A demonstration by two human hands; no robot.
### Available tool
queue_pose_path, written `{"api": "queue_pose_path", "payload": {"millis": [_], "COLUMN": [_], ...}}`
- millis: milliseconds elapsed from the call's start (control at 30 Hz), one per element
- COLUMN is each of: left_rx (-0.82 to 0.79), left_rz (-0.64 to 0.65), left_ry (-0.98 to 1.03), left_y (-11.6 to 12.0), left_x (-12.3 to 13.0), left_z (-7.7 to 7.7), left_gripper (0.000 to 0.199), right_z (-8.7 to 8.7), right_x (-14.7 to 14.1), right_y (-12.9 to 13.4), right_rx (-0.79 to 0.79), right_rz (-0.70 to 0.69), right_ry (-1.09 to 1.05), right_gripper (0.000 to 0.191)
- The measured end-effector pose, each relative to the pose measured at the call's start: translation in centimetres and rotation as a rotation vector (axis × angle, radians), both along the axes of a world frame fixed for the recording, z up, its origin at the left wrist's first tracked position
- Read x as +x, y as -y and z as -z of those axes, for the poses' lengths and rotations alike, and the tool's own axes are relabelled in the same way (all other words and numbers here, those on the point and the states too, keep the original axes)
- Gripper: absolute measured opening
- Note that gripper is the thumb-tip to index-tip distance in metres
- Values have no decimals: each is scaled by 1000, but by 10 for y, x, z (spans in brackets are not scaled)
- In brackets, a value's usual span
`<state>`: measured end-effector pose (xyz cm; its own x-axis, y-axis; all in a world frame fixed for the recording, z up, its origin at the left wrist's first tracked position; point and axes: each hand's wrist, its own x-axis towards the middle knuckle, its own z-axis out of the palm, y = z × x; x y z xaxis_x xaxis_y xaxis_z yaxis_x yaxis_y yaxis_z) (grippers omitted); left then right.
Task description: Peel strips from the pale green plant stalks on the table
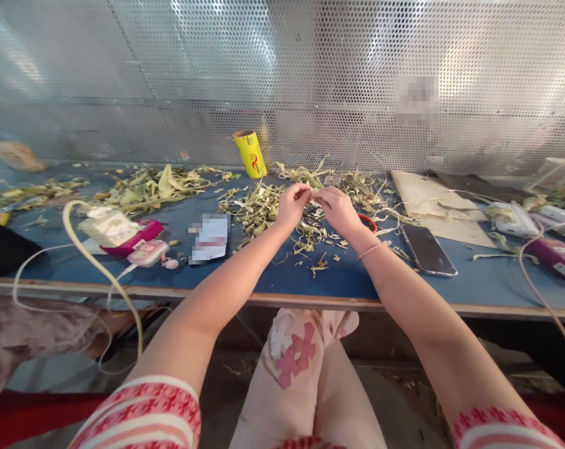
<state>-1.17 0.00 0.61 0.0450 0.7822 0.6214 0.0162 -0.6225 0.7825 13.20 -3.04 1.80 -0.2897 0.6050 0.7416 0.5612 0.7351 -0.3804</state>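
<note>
Over the middle of the blue table, my left hand [292,206] and my right hand [337,211] meet at the fingertips. The fingers of both are pinched together. Whatever lies between them is too small and covered to make out. Just left of and beneath my left hand spreads a heap of dried, pale green plant bits [254,209]. Longer dry strips [364,187] lie behind and to the right of my right hand. A red ring [368,222] shows beside my right wrist, and a dark loop lies partly hidden under the hands.
Behind stands a perforated metal panel [296,75] with a yellow tube [251,154] before it. A phone [427,249] lies right, near flat cardboard [432,196]. Another leaf heap [156,187], a card [210,238] and cabled devices [133,237] sit left. A person's leg [34,337] is at left.
</note>
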Motion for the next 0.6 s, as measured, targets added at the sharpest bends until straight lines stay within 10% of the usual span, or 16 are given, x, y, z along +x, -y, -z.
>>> {"api": "queue_pose_path", "payload": {"millis": [600], "left_rx": [13], "left_rz": [-3], "left_ry": [-157], "left_y": [9], "left_x": [8], "left_z": [-1], "left_gripper": [9], "right_z": [-4], "right_x": [6], "right_y": [-3], "right_rx": [-42], "right_rz": [96], "right_ry": [-179], "right_gripper": [17]}}
